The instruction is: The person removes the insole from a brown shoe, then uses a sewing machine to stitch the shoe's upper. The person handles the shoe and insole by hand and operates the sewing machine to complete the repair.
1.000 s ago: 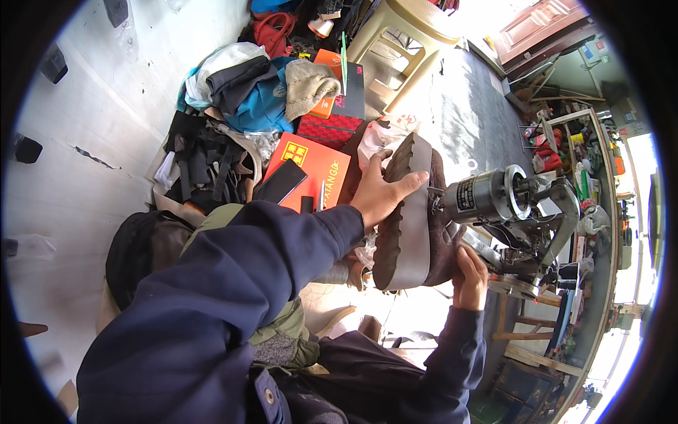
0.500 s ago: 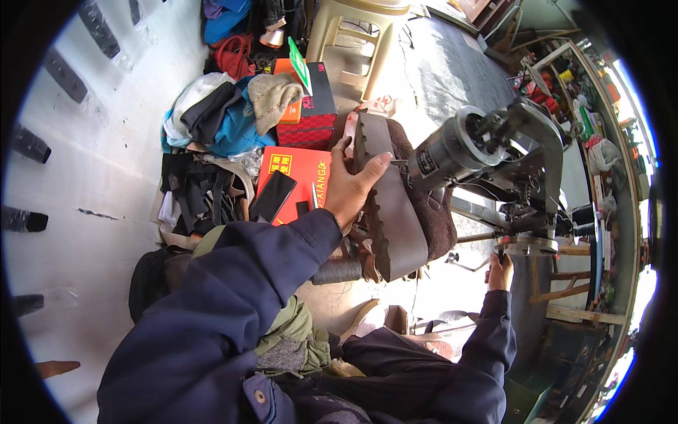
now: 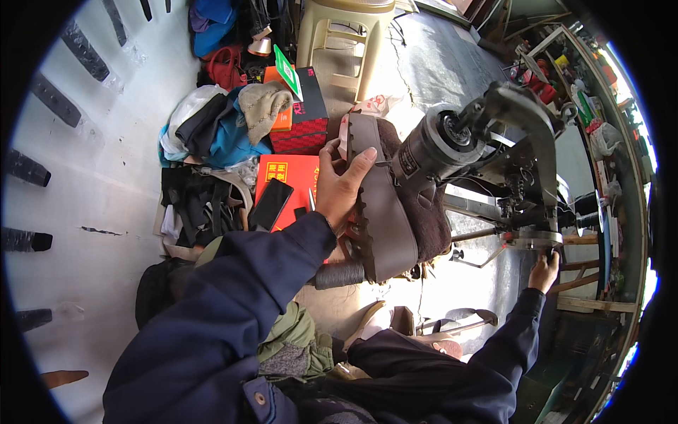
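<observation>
A brown leather boot (image 3: 390, 225) with a dark ridged sole edge and dark fur lining sits at the working end of a metal sewing machine (image 3: 432, 150). My left hand (image 3: 340, 185) grips its sole side, thumb over the edge, the other fingers partly hidden behind. The machine's needle area meets the leather just right of my thumb. Over at the right, my right hand (image 3: 544, 272) is closed at the underside of the machine's round hand wheel (image 3: 531, 242), apparently on its crank handle, which is mostly hidden by the fingers.
Left of the boot lie a red box (image 3: 305, 168), a black phone (image 3: 272, 203) and piled cloth (image 3: 212, 127). A dark thread spool (image 3: 339, 275) is below the boot. A beige plastic stool (image 3: 305, 42) stands at the back; a cluttered shelf (image 3: 600, 127) lines the right.
My right hand has moved right along the hand wheel, its arm reaching farther out. My left hand keeps its hold on the boot. The whole view has shifted slightly.
</observation>
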### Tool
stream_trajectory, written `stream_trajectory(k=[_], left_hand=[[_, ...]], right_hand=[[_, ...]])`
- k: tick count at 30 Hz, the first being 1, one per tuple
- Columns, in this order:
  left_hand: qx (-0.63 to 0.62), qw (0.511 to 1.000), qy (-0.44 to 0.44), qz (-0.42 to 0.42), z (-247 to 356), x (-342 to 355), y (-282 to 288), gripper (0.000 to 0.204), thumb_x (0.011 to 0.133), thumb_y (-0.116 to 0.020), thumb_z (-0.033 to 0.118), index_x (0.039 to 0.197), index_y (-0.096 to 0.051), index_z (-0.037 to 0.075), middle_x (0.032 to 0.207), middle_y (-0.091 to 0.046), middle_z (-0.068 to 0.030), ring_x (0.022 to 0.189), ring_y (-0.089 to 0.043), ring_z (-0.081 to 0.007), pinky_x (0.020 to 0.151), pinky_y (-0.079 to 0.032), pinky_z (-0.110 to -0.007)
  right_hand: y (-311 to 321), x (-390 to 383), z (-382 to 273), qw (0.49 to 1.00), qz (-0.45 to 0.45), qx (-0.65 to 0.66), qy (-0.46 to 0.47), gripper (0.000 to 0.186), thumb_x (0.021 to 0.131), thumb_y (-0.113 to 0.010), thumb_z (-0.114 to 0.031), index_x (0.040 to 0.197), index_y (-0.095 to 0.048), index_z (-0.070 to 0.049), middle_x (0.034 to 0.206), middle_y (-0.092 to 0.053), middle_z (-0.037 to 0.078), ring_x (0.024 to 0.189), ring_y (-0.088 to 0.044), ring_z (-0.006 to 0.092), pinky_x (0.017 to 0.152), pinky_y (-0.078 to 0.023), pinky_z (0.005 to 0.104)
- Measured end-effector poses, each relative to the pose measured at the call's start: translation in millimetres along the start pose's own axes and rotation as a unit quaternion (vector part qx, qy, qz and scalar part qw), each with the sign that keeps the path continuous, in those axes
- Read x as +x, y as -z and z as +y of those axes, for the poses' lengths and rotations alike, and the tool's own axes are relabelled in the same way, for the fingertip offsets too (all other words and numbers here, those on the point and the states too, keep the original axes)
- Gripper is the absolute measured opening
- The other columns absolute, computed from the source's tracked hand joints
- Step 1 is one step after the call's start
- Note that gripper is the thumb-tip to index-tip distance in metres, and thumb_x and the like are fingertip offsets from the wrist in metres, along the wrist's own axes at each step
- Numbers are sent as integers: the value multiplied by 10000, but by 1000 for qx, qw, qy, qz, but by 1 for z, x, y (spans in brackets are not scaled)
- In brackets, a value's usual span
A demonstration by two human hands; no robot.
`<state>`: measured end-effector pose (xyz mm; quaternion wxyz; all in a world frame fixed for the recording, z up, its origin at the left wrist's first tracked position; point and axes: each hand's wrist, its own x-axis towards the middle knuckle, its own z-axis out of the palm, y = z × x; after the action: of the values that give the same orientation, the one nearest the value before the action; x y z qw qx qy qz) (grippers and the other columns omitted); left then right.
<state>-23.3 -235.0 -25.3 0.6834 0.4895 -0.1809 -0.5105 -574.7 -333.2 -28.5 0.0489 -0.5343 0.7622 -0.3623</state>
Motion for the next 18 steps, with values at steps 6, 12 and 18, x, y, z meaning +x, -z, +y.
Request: stream_trajectory(k=[6, 12, 18], left_hand=[[-8, 1000, -27, 11, -6, 1, 0, 977, 852, -849, 431, 1523, -274, 15, 1165, -527, -96, 993, -554, -142, 827, -510, -294], [-2, 1000, -15, 10, -2, -1, -1, 1023, 841, -852, 458, 1527, -252, -9, 1144, -527, -90, 978, -559, -141, 795, -524, -298], [-1, 1000, -31, 1, -9, 6, 3, 1071, 825, -853, 505, 1539, -247, -15, 1182, -519, -111, 1026, -557, -164, 851, -521, -308]], right_hand=[[-49, -81, -41, 930, -343, 108, -76, 192, 1021, -621, -233, 960, -582, -55, 615, -554, 15, 455, -541, 128, 414, -386, 282], [26, -49, -97, 969, -154, 190, 43, 159, 1008, -651, -204, 998, -624, -48, 618, -518, -14, 500, -474, 75, 477, -354, 241], [-4, 3, 8, 994, -39, 87, -57, 132, 1005, -599, -131, 1082, -619, -26, 751, -580, 35, 534, -502, 107, 471, -401, 285]])
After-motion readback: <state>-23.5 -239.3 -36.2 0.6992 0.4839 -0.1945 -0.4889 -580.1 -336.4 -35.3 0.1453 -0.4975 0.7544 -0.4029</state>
